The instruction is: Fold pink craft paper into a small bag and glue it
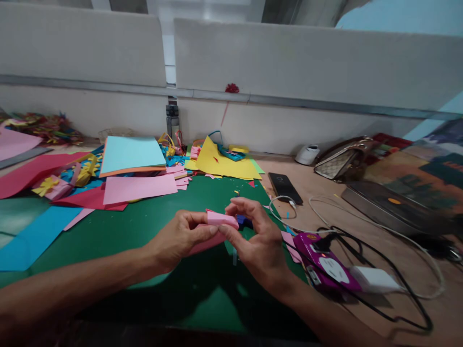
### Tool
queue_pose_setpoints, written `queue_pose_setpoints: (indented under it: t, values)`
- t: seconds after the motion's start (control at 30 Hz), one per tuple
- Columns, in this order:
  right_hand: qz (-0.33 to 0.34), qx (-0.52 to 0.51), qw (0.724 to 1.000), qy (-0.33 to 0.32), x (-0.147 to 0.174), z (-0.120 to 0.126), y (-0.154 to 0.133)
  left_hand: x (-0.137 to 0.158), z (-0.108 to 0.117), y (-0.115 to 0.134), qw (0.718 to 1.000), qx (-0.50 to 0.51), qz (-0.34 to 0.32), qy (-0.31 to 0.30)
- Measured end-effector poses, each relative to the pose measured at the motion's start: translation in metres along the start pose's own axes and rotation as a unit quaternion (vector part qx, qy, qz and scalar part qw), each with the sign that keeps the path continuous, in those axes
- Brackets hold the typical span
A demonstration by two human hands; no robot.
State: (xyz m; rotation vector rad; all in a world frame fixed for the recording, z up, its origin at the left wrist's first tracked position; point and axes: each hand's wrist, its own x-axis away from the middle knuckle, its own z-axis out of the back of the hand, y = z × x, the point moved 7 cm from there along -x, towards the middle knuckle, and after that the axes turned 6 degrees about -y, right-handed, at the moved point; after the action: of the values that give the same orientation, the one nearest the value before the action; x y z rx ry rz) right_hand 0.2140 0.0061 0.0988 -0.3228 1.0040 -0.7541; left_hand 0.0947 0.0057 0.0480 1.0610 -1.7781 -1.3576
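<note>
A folded strip of pink paper (pixel 221 219) is held above the green mat, in the centre of the head view. My left hand (pixel 176 236) pinches its left part between thumb and fingers. At the right end, my right hand (pixel 258 241) has its thumb on the lower edge and its curled fingers at the top, closed on the paper. More pink paper hangs below the left thumb. Just behind the right hand is a dark blue object (pixel 244 221), mostly hidden, so its kind cannot be told.
Coloured sheets, including light blue (pixel 133 153) and yellow (pixel 226 161) ones, lie across the green mat (pixel 152 284). To the right are a black phone (pixel 285 187), a purple power strip (pixel 327 265) with looping cables, and a bag (pixel 342 156). A wall panel (pixel 307 67) closes off the back.
</note>
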Motion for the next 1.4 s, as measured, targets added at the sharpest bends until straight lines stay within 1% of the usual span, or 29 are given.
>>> queue_pose_setpoints:
  t: [0.17,0.27,0.53,0.73,0.97,1.07,1.13,1.27,1.33,1.4]
  values:
    - [-0.043,-0.03,0.999,-0.003,0.0,0.002,0.007,-0.001,0.005,-0.003,0.999,0.025,0.008,0.019]
    - [-0.054,-0.039,0.998,-0.001,0.001,0.003,0.009,-0.002,0.007,-0.005,0.999,0.034,0.009,0.018]
    - [-0.047,-0.028,0.998,-0.012,0.002,0.002,0.01,-0.002,-0.002,-0.006,0.998,0.024,0.034,-0.051]
    - [-0.049,-0.039,0.998,-0.012,0.002,0.003,0.009,0.0,-0.008,-0.006,0.997,0.016,0.024,-0.072]
    - [-0.115,-0.128,0.984,-0.037,0.0,-0.001,0.015,0.0,-0.004,-0.009,0.997,-0.037,0.003,-0.07]
    - [-0.134,-0.156,0.977,-0.046,0.0,-0.003,0.018,0.001,-0.004,-0.007,0.996,-0.063,0.006,-0.063]
    - [-0.137,-0.163,0.976,-0.041,0.0,-0.003,0.02,0.002,-0.003,-0.007,0.996,-0.065,0.015,-0.052]
    - [-0.13,-0.152,0.979,-0.028,0.0,-0.001,0.022,0.002,0.003,-0.01,0.998,-0.037,0.039,0.013]
    - [-0.123,-0.14,0.982,-0.028,0.0,0.0,0.02,0.001,0.006,-0.01,0.998,-0.016,0.034,0.041]
    - [-0.116,-0.123,0.985,-0.029,0.001,0.0,0.018,0.001,0.006,-0.009,0.998,-0.001,0.027,0.052]
